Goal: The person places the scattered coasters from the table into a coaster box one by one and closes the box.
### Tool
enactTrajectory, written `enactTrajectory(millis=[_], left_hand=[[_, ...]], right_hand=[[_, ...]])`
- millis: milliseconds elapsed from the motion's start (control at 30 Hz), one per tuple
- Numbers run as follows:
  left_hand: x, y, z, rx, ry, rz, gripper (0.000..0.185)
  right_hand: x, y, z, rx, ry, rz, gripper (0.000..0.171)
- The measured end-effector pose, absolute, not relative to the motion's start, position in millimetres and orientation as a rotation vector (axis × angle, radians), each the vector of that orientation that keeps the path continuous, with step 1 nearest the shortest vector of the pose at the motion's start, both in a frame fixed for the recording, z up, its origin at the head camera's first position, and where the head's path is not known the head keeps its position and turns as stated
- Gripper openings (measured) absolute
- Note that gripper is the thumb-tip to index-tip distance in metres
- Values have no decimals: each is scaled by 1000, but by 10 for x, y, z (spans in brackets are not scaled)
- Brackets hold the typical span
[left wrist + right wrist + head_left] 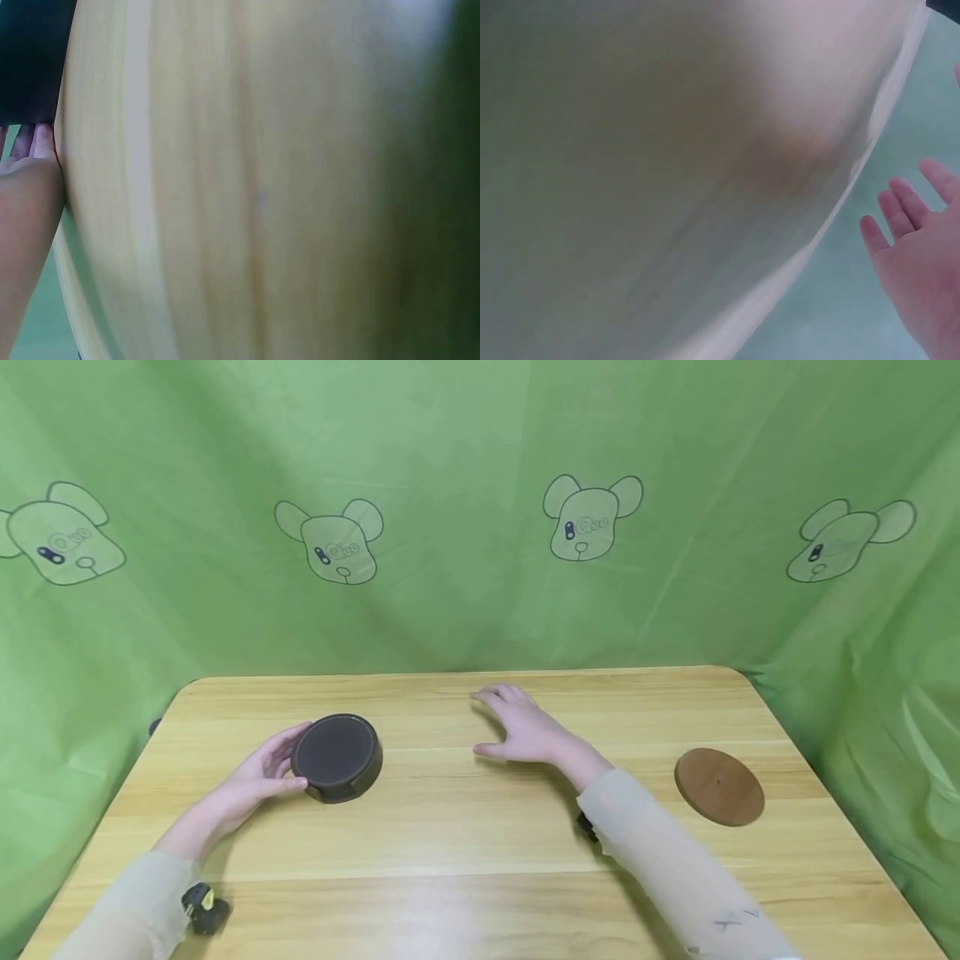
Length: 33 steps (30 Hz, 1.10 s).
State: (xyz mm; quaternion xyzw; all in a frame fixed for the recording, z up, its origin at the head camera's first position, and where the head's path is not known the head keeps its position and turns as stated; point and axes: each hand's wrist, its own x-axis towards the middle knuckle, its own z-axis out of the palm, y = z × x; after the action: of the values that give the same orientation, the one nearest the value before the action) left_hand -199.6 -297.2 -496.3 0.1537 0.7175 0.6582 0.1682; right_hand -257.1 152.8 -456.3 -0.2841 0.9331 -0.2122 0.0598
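My left hand (253, 778) holds a short, round black case (335, 750) by its left side, thumb at the near edge and fingers at the far edge. The case has a flat top with a thin line near the rim and a notch low in its front wall. In the left wrist view, part of the black case (31, 60) shows at the upper left, against the fingertips. My right hand (522, 728) hovers over the middle of the table, fingers spread and thumb apart, holding nothing. The right wrist view shows that hand (924, 262) with its palm side visible.
A thin, round brown disc (718, 787) with a small dark spot at its centre lies on the right of the wooden table (420, 852). Green curtain (465, 610) with mouse-head drawings surrounds the table's back and sides.
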Motion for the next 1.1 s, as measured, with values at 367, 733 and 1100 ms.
enactTrajectory(millis=[367,733,1100], left_hand=[[-1962,-2982,-4945,428,2039,1870,88],[-1942,-2975,-4915,388,2035,1866,87],[-1951,-2959,-4889,378,2042,1856,88]], right_hand=[[-2482,1829,-4551,-820,2841,-685,93],[-2382,2131,-4483,-779,2854,-680,93],[-2242,2476,-4366,-764,2900,-610,91]])
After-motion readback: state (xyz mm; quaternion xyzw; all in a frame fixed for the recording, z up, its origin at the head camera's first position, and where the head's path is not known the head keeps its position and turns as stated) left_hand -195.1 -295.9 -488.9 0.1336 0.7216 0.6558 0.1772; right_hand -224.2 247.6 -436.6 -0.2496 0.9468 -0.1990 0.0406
